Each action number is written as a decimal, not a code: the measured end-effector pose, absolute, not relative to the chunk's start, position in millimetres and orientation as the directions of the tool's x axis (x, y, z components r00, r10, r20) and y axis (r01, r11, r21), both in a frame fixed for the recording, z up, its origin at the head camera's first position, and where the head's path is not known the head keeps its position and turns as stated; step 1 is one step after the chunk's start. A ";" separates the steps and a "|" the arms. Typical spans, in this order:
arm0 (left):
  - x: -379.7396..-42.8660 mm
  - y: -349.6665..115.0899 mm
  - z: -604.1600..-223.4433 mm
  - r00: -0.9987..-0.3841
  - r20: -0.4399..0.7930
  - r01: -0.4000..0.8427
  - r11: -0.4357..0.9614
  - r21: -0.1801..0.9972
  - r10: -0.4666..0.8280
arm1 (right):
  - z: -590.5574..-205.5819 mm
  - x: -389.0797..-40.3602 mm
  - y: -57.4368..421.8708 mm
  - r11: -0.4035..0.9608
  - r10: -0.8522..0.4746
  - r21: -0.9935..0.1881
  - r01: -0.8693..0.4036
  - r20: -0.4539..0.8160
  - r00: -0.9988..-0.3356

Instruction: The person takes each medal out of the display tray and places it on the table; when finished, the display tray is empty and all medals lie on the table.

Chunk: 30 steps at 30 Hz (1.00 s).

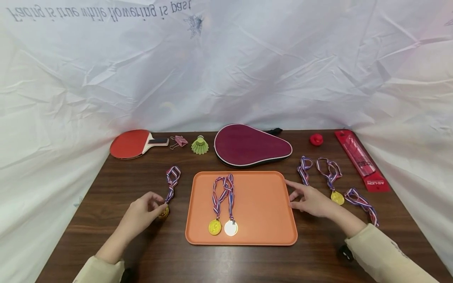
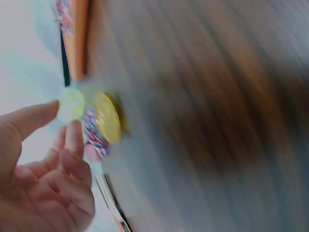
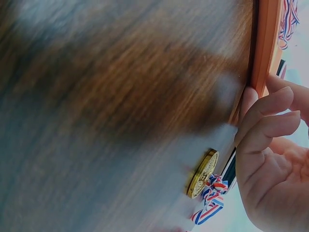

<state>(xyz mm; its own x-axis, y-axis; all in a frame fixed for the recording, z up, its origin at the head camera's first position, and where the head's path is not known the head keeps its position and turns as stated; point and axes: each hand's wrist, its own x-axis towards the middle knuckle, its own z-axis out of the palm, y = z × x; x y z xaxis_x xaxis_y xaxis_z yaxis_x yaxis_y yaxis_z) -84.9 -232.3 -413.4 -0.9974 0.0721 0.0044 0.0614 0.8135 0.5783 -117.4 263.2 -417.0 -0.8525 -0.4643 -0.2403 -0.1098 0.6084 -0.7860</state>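
My left hand (image 1: 143, 212) is over a gold medal (image 2: 107, 118) with a red, white and blue ribbon (image 1: 172, 181), left of the tray. In the left wrist view its thumb and fingers are parted, with the medal lying beyond them. An orange tray (image 1: 262, 208) holds another gold medal (image 1: 214, 227) and a silver medal (image 1: 231, 228), their striped ribbons stretched toward the tray's far side. My right hand (image 1: 311, 200) touches the tray's right rim with its fingertips. In the right wrist view its other fingers bend loosely, and a gold medal (image 3: 203, 174) lies close by.
Right of the tray lie more ribbons (image 1: 361, 202) and a gold medal (image 1: 337, 197). Along the back are a red table tennis bat (image 1: 130, 144), pink binder clip (image 1: 179, 141), yellow shuttlecock (image 1: 200, 146), maroon bat case (image 1: 251, 145), small red object (image 1: 316, 139) and red package (image 1: 361, 157).
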 end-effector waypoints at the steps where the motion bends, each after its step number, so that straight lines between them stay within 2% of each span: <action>1: -84.7 -228.1 -412.9 -0.996 0.023 0.087 0.798 0.596 0.091 | -417.5 -117.2 263.5 0.607 -0.465 -0.787 -0.111 -0.239 -0.852; 6: -78.0 -200.4 -410.8 -0.977 0.072 0.200 0.750 0.630 0.200 | -420.9 -117.6 264.7 0.603 -0.466 -0.789 -0.119 -0.227 -0.855; 12: -67.1 -165.9 -410.0 -0.950 0.059 0.264 0.693 0.671 0.305 | -420.8 -117.3 264.9 0.594 -0.470 -0.796 -0.120 -0.222 -0.854; 17: -61.9 -146.7 -415.7 -0.918 0.042 0.325 0.687 0.650 0.394 | -420.1 -117.4 265.6 0.583 -0.470 -0.805 -0.109 -0.225 -0.854; 30: -60.0 -129.7 -428.7 -0.894 -0.021 0.340 0.707 0.620 0.448 | -419.8 -117.5 264.0 0.606 -0.469 -0.785 -0.126 -0.224 -0.854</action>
<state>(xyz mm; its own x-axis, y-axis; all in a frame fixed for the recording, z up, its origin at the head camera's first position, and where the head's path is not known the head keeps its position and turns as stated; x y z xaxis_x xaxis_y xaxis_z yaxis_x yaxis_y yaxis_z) -60.0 -129.7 -428.7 -0.8936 0.4484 -0.0215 0.3400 0.7071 0.6200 -117.5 264.0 -419.8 -0.8545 -0.4686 -0.2243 -0.1264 0.6063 -0.7851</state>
